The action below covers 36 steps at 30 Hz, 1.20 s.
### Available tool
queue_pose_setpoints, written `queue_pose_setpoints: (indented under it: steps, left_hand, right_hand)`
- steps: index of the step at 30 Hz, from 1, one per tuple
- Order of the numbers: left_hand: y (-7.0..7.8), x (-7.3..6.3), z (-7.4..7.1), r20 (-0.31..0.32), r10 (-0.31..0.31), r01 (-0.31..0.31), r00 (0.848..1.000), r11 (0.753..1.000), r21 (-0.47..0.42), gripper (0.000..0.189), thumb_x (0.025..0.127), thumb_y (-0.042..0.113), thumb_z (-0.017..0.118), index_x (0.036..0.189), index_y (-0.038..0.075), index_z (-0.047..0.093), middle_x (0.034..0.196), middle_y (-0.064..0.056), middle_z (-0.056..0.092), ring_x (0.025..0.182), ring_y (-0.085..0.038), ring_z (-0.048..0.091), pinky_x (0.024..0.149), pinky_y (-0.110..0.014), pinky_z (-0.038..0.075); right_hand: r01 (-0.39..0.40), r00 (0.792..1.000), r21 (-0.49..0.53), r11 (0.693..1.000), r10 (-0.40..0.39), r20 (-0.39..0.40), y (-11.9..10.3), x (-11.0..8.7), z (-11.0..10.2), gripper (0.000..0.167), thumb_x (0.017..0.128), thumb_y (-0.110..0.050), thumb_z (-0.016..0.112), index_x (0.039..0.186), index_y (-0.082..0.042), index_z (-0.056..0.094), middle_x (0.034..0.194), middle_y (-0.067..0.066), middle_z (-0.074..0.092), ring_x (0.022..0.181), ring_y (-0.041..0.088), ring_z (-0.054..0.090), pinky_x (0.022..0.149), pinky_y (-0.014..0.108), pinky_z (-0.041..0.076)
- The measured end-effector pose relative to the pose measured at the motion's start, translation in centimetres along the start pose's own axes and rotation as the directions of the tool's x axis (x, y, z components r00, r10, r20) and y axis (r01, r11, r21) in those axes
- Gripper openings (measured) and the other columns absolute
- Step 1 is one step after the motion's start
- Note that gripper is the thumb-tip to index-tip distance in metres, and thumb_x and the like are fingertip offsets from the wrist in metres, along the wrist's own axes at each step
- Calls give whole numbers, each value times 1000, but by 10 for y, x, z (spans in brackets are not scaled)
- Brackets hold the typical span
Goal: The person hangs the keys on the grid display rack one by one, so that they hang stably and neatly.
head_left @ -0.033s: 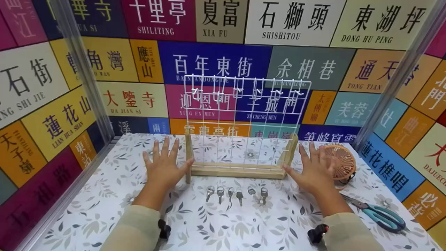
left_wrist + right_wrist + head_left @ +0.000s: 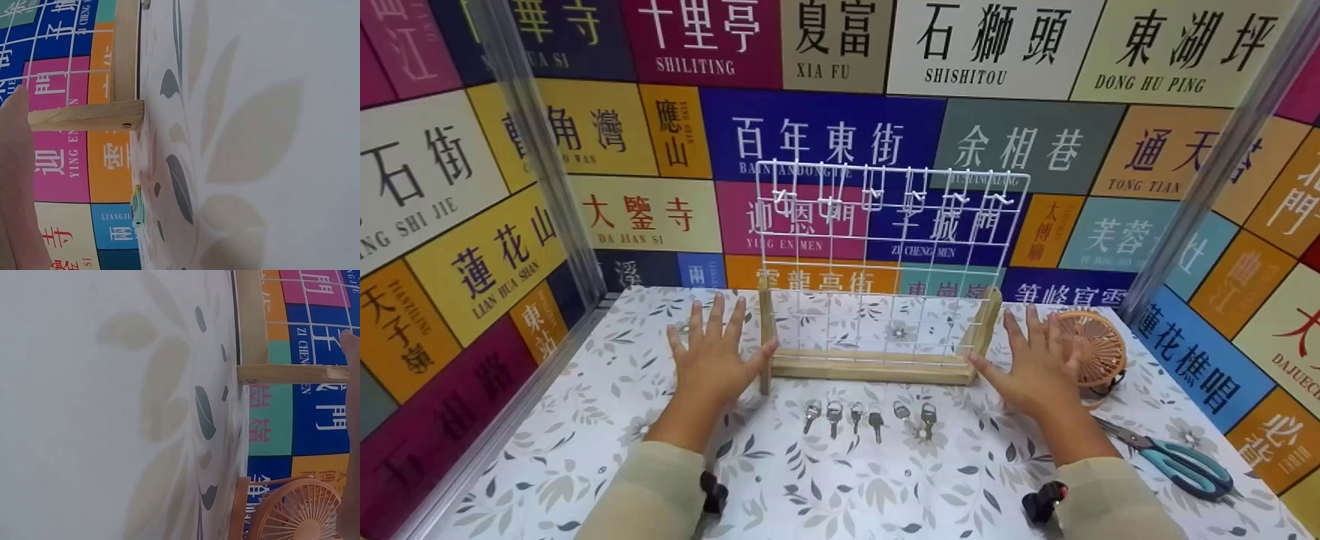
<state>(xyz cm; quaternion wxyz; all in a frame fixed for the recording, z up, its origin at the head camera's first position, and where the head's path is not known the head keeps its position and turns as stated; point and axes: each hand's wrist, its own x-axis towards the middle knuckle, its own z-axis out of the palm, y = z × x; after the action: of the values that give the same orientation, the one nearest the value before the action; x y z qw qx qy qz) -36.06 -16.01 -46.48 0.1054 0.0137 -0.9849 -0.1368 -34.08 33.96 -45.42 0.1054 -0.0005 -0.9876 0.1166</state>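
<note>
My left hand (image 2: 712,367) is spread with straight fingers beside the left wooden post (image 2: 766,330) of a white wire grid rack (image 2: 885,170). Its thumb tip is right at that post. On the other side, my right hand (image 2: 1035,375) is likewise spread, its thumb tip close to the right post (image 2: 988,319). Several white hooks (image 2: 915,196) hang along the upper part of the grid. In front of the rack's wooden base (image 2: 870,370), several keys (image 2: 834,421) with rings lie in a row on the table. Neither hand holds anything.
An orange round fan (image 2: 1093,349) stands behind my right hand. Scissors (image 2: 1181,465) with teal handles lie at the right. In the left wrist view a small teal and yellow object (image 2: 138,208) lies beyond the post. Sign-covered panels (image 2: 817,135) surround the leaf-patterned table (image 2: 780,495).
</note>
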Motion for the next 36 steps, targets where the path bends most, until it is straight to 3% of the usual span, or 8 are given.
queue_pose_setpoints:
  steps: [4, 9, 13, 17, 21, 30, 32, 36]
  left_hand:
    - [1, 0, -2, 5, -5, 5, 1000, 1000, -18, 108, 86, 101, 23, 173, 40, 1, 182, -1, -15, 166, -41, -23, 122, -76, -26]
    - [2, -2, -2, 40, -19, 25, 999, 987, -158, 104, 91, 96, 30, 172, 40, -1, 182, 0, -16, 167, -40, -20, 127, -74, -20]
    - [5, -6, -1, 73, -27, 49, 997, 949, -312, 98, 97, 89, 33, 173, 38, -2, 183, -3, -10, 169, -40, -13, 131, -76, -5]
    - [10, -10, 1, 118, -53, 100, 992, 892, -441, 95, 100, 83, 35, 173, 34, -2, 183, -6, -5, 169, -42, -6, 131, -76, 4]
    - [17, -13, 2, 172, -76, 163, 982, 798, -581, 92, 103, 80, 35, 174, 32, 2, 183, -10, 1, 169, -42, 4, 133, -72, 8]
    - [25, -12, 7, 304, -93, 310, 948, 484, -818, 85, 106, 72, 37, 174, 30, 7, 183, -6, 10, 169, -35, 9, 137, -65, 5]
    - [25, -12, 8, 335, -101, 345, 937, 433, -833, 87, 106, 74, 37, 174, 30, 7, 183, -3, 10, 170, -33, 8, 137, -63, 3]
    - [22, -14, 12, 401, -116, 415, 909, 365, -834, 88, 103, 79, 38, 174, 36, 7, 183, 0, 8, 170, -31, 9, 138, -58, 8]
  right_hand:
    - [-3, 1000, 5, 1000, 3, -3, 0, -1, -2, 110, 93, -93, 37, 174, -27, 3, 179, 7, -25, 163, 46, -27, 119, 85, -19]
    - [12, 998, 42, 999, -9, -65, -7, -3, -6, 106, 96, -88, 40, 174, -28, 2, 181, 8, -18, 166, 47, -19, 123, 85, -10]
    - [42, 988, 117, 992, -24, -152, -21, -8, -12, 99, 100, -80, 46, 174, -31, 4, 183, 5, -11, 168, 44, -7, 123, 87, 6]
    - [74, 978, 193, 978, -33, -205, -39, -15, -19, 93, 101, -73, 51, 174, -33, 9, 183, 2, -6, 169, 43, -1, 122, 87, 13]
    - [107, 964, 262, 959, -35, -263, -57, -21, -24, 90, 101, -70, 55, 173, -31, 17, 184, 0, 0, 167, 45, 7, 123, 86, 16]
    - [208, 941, 315, 926, -101, -324, -89, -25, -19, 82, 102, -62, 62, 170, -32, 29, 180, 5, 21, 165, 44, 19, 125, 83, 16]
    - [217, 946, 341, 915, -112, -304, -92, -25, -15, 81, 102, -61, 61, 170, -29, 30, 179, 5, 24, 165, 44, 20, 127, 81, 15]
    - [209, 966, 454, 866, -111, -232, -92, -26, -6, 77, 104, -61, 59, 169, -27, 33, 175, 8, 33, 163, 42, 27, 129, 74, 23]
